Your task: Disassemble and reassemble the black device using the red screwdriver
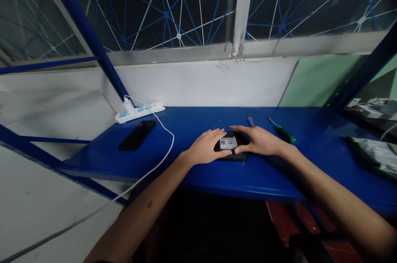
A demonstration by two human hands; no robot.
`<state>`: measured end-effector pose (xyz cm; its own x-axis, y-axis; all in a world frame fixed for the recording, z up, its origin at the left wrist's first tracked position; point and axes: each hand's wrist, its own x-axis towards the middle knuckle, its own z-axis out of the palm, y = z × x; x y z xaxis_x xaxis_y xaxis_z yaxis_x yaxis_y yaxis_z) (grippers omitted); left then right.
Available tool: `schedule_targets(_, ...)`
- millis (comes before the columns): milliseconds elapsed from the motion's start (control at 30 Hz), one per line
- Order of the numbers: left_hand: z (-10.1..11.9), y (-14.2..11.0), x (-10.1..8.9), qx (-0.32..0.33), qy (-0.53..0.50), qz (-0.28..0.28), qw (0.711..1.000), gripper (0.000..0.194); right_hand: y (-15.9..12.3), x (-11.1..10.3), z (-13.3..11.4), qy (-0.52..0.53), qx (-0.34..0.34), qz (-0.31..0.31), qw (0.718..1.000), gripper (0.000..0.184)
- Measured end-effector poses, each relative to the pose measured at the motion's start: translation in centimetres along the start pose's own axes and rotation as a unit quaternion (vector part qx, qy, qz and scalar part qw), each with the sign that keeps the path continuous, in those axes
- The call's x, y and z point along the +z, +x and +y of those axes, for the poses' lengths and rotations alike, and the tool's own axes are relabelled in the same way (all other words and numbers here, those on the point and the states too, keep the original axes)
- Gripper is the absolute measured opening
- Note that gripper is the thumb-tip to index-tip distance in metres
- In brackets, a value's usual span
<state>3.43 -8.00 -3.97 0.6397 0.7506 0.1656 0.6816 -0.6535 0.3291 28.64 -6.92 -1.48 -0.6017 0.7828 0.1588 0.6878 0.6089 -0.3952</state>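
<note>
A flat black device with a white printed label (228,144) lies on the blue table near its front edge. My left hand (208,146) rests over its left side, fingers stretched along the far edge and thumb along the near part of the label. From the right, my right hand (256,139) grips the device, its index finger at the far edge and its thumb by the label's right end. Both hands partly cover the device. Just behind my right hand stands out the end of a small purplish handle (250,121); the rest of it is hidden.
A green-and-black screwdriver (283,133) lies right of my right hand. On the left are a black phone (137,135), a white power strip (141,111) and a white cable (169,147) hanging over the front edge. A plastic bag (376,156) sits far right.
</note>
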Motion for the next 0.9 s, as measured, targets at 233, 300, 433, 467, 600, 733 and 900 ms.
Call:
schedule_targets(233,-0.1,-0.1,0.1,0.007,-0.033,0.032,0.999,0.067,0.7,0.7,4.1,-0.132,0.093,0.169,0.972,0.052)
schedule_targets(300,0.0,-0.1,0.0,0.014,-0.030,0.039,0.999,0.064,0.6,1.0,5.1,-0.148,0.120,0.178,0.965,0.051)
schedule_targets(433,0.2,-0.2,-0.2,0.020,-0.027,0.042,0.999,0.059,0.7,1.3,6.0,-0.175,0.167,0.146,0.959,0.050)
schedule_targets(467,0.3,-0.2,-0.2,0.020,-0.029,0.040,0.999,0.059,0.8,1.3,6.0,-0.178,0.176,0.140,0.958,0.049)
schedule_targets(600,0.2,-0.3,-0.4,0.016,-0.047,0.040,0.998,0.057,0.8,1.0,5.8,-0.171,0.207,0.147,0.952,0.043)
schedule_targets(733,0.1,-0.4,-0.6,0.010,-0.077,0.046,0.996,0.051,0.5,0.9,6.1,-0.163,0.241,0.161,0.943,0.028)
schedule_targets(900,0.1,-0.4,-0.7,0.018,-0.087,0.044,0.995,0.049,0.5,0.5,6.2,-0.089,0.201,0.219,0.951,0.032)
